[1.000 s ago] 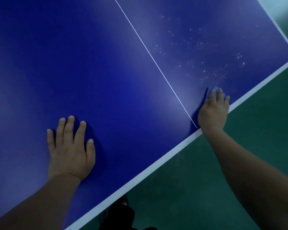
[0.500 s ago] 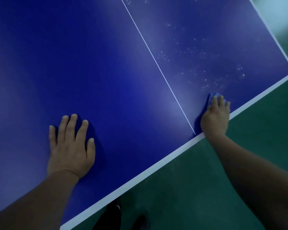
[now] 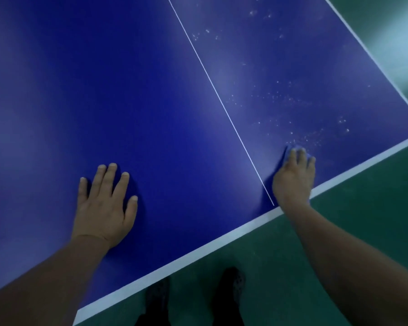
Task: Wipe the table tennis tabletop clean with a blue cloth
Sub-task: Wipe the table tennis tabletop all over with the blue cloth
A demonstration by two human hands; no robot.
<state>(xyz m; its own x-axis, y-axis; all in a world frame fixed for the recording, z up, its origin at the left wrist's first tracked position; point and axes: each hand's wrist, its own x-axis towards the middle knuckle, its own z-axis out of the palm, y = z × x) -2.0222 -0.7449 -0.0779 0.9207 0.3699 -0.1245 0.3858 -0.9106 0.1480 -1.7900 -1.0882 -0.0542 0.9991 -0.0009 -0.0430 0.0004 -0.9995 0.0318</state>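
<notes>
Presently on view: left hand [image 3: 104, 205], laid flat on the blue tabletop [image 3: 127, 90], palm down, fingers straight and slightly spread, thumb out to the right, gripping nothing; its bare forearm runs off the near left corner of the view. Right hand [image 3: 292, 180], palm down near the table's near edge, just right of the thin white centre line [image 3: 222, 107], fingers extended and close together, pressing on the blue cloth [image 3: 297, 148]; only a small bunched part of the cloth shows beyond and beside the fingertips, the rest is hidden under the hand, and whether the thumb curls round it I cannot tell. Right forearm reaches in from the near right, crossing the white border band [image 3: 198, 250] along the table's near edge. Tabletop: deep blue, matt, with pale glare patches; a scatter of whitish specks [image 3: 290, 100] lies on the right half, beyond the cloth and spreading toward the far right corner, the nearest specks just past the fingertips. Left half shows no such specks where the view is clear. A second white border runs along the right side edge. Floor [image 3: 339, 231]: green, with a bright reflection at far right. Two dark shoes [image 3: 231, 285], blurred, stand on the floor just below the near edge, between the two forearms.
</notes>
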